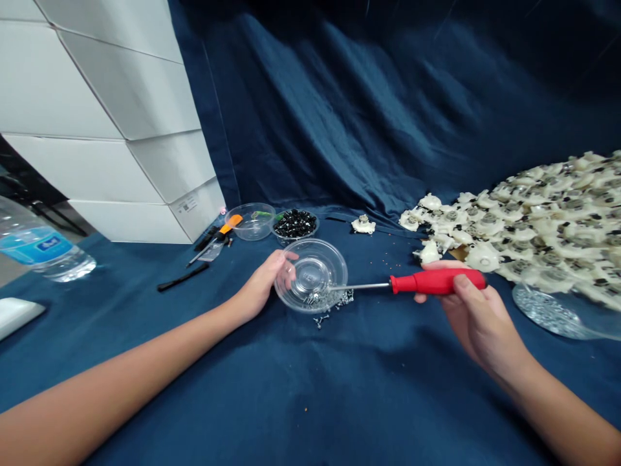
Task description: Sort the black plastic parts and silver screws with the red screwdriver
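Note:
My left hand [266, 279] grips the left rim of a clear plastic bowl [310, 268], which is tilted a little toward me. A few small silver screws [317, 298] lie inside the bowl near its front, and more loose screws [321, 320] are on the cloth just in front and to the right of it. In my right hand [478, 310] is a screwdriver [436, 282] with a red handle, fingers closed around it. Its steel shaft points left, and the tip reaches the screws at the bowl's right side.
Behind the bowl stand a tub of black parts [295, 224] and another clear container [252, 221]. An orange-handled tool [229, 224] lies farther left, near stacked white boxes [140, 220] and a water bottle [43, 243]. Cream plastic parts [533, 223] are heaped at right, by a bag of screws [548, 312].

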### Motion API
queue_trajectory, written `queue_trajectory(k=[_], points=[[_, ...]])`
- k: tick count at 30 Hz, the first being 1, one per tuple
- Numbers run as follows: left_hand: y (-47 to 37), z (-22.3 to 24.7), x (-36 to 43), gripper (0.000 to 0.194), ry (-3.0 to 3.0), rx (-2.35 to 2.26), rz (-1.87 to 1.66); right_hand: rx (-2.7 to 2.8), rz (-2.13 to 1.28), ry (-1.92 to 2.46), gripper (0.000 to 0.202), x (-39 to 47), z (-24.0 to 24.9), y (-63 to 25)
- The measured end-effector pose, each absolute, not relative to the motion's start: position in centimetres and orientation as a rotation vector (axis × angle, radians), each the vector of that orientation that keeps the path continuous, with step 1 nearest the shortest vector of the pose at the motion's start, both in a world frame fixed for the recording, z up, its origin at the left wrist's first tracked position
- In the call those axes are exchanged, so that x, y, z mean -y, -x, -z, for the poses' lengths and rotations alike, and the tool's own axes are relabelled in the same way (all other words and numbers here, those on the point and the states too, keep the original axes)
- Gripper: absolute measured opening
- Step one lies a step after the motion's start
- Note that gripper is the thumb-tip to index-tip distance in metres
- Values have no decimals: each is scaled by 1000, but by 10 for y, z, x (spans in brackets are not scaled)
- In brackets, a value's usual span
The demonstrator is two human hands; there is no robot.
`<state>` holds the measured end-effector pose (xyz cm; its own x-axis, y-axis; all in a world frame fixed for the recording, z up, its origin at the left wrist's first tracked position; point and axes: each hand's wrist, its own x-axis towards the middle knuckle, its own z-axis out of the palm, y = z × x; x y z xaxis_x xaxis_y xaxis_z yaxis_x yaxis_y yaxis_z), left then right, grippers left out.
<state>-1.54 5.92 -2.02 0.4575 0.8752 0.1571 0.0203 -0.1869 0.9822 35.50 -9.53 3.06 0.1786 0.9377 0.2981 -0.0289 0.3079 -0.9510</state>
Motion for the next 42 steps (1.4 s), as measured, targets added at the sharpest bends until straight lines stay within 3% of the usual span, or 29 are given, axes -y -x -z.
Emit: queue_trajectory(k=[12, 25, 36, 42], points=[[14, 17, -57, 55, -1484, -784, -974, 1274, -913, 1240, 29, 93, -32, -343], [15, 19, -58, 55, -1526, -809, -958, 1181, -1121, 1037, 39, 94, -33, -352], [15, 21, -60, 52, -1559, -807, -951, 1413, -706, 1222, 40, 98, -24, -359], [15, 22, -61, 52, -1549, -810, -949, 1413, -687, 1278, 41, 99, -29, -356]])
